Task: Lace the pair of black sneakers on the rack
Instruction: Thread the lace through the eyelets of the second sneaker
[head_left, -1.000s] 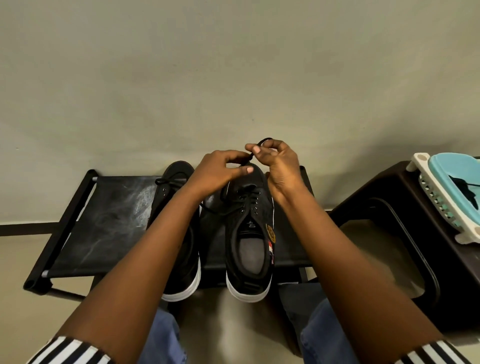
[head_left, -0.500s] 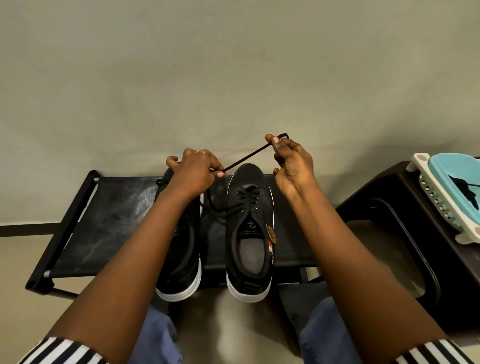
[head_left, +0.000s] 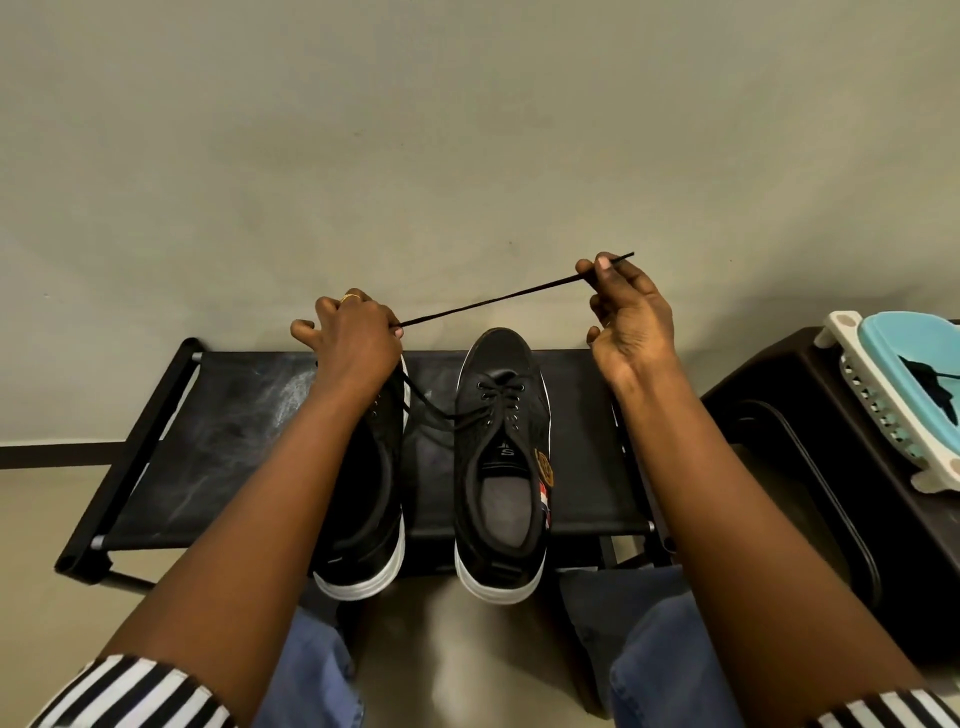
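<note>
On the rack (head_left: 208, 441) I see my left hand (head_left: 353, 343) above the left sneaker (head_left: 363, 519), fingers curled round the lace (head_left: 493, 301). It stretches taut over the right sneaker (head_left: 498, 467) to my right hand (head_left: 628, 322), pinching its tip.

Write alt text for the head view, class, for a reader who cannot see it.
Two hands, left hand and right hand, stretch a black lace taut above two black sneakers on a low black rack.
</note>
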